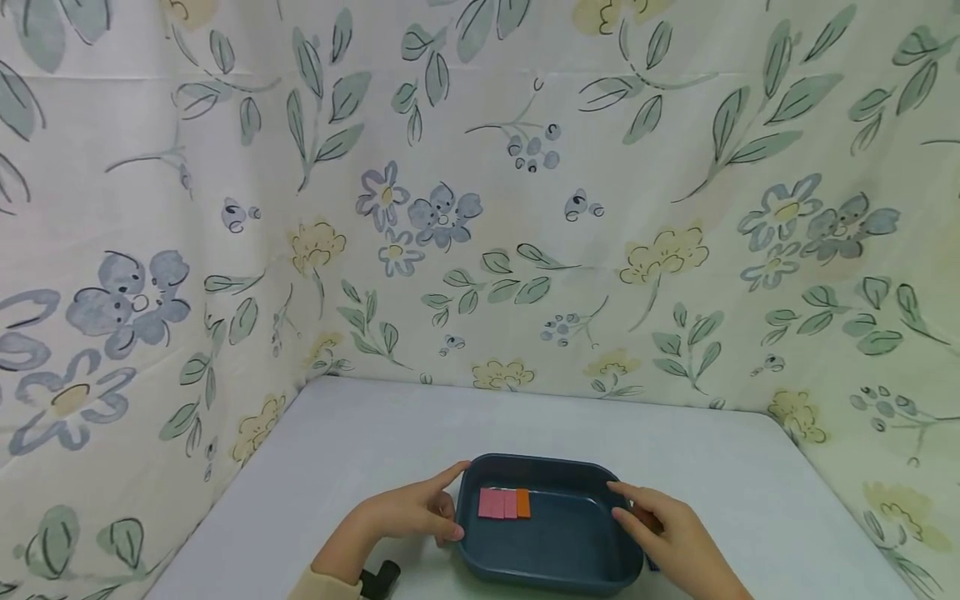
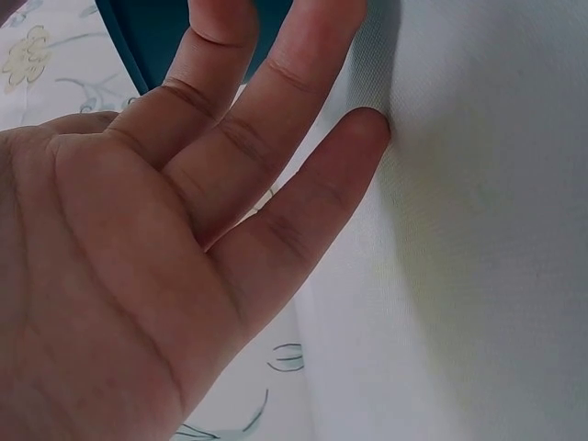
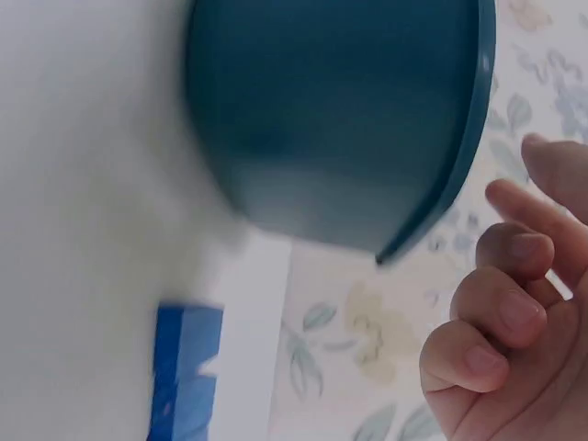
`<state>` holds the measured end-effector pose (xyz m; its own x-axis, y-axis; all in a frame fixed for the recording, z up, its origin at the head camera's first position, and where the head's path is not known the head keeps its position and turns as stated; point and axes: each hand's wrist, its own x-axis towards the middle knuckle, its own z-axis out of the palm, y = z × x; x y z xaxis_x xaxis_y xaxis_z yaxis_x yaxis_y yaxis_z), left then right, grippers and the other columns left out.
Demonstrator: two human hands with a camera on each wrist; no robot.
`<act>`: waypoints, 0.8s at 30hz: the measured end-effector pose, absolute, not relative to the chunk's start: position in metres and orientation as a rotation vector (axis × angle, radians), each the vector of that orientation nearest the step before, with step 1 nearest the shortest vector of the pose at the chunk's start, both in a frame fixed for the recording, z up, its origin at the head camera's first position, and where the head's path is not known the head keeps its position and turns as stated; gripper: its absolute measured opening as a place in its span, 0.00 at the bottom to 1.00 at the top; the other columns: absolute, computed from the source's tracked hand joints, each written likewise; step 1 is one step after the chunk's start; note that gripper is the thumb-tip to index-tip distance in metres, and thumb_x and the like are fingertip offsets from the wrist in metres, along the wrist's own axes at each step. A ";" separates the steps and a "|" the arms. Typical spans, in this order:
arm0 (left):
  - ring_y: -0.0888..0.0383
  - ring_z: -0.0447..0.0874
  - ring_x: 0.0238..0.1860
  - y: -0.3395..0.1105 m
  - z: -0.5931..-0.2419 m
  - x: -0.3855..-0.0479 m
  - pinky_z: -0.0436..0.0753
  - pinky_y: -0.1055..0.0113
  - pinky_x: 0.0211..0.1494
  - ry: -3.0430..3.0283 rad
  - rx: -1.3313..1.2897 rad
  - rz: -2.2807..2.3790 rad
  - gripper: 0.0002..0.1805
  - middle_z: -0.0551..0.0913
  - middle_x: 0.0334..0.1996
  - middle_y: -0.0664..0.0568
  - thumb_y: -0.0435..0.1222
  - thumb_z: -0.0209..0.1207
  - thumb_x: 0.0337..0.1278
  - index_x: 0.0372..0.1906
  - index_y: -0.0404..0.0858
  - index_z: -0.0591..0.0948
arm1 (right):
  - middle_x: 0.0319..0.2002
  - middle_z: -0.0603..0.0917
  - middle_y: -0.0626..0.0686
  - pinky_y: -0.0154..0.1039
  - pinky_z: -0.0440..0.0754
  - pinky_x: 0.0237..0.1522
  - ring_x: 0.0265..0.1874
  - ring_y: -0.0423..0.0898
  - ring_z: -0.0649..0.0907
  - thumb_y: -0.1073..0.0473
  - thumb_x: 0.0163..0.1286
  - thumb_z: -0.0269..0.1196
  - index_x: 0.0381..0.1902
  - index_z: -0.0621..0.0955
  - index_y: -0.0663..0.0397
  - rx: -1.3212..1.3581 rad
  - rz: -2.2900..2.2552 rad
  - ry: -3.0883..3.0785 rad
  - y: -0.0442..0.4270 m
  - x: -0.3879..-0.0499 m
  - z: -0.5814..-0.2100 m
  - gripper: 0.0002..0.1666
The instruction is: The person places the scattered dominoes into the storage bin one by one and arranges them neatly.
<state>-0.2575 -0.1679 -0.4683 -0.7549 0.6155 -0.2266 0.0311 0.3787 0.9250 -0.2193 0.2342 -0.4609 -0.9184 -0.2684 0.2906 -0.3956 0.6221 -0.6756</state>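
A dark blue rectangular tray (image 1: 551, 575) with rounded corners sits on the white table. Inside it, toward the back left, pink flat pieces (image 1: 492, 503) lie side by side with an orange piece (image 1: 523, 503) at their right end. My left hand (image 1: 408, 510) is at the tray's left side, index finger stretched to the back corner and thumb near the left wall; its other fingers are loosely bent. My right hand (image 1: 663, 525) is at the right rim, thumb and index finger extended over it. In the right wrist view its other fingers (image 3: 501, 308) curl loosely around nothing, apart from the tray.
Small blue pieces (image 3: 188, 367) lie on the table to the right of the tray, mostly hidden by the right hand in the head view. A black strap device (image 1: 381, 579) is at the left wrist. Floral cloth (image 1: 480, 208) hangs behind and around the table.
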 end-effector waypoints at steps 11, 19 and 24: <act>0.53 0.80 0.33 -0.168 -0.468 -0.256 0.71 0.60 0.37 2.101 0.554 1.381 0.53 0.82 0.34 0.47 0.36 0.68 0.59 0.81 0.48 0.47 | 0.23 0.68 0.47 0.35 0.68 0.25 0.22 0.40 0.69 0.49 0.67 0.69 0.63 0.80 0.57 0.177 1.103 -2.921 0.283 -0.227 -0.478 0.30; 0.53 0.79 0.32 -0.168 -0.467 -0.256 0.71 0.61 0.36 2.116 0.552 1.378 0.53 0.82 0.33 0.47 0.37 0.69 0.59 0.81 0.48 0.48 | 0.32 0.78 0.52 0.40 0.78 0.34 0.30 0.45 0.75 0.51 0.53 0.77 0.62 0.80 0.58 0.160 1.122 -3.178 0.292 -0.236 -0.493 0.39; 0.54 0.78 0.32 -0.168 -0.467 -0.256 0.70 0.61 0.35 2.121 0.551 1.370 0.52 0.82 0.33 0.48 0.37 0.68 0.59 0.81 0.48 0.48 | 0.48 0.85 0.56 0.58 0.80 0.48 0.40 0.49 0.82 0.53 0.49 0.79 0.58 0.83 0.57 0.094 0.990 -3.267 0.286 -0.239 -0.498 0.37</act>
<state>-0.2560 -0.1679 -0.4667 -0.7650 0.6035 -0.2250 0.0432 0.3966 0.9170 -0.2392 0.2856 -0.4979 -0.9614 -0.1298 -0.2425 0.0266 0.8337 -0.5516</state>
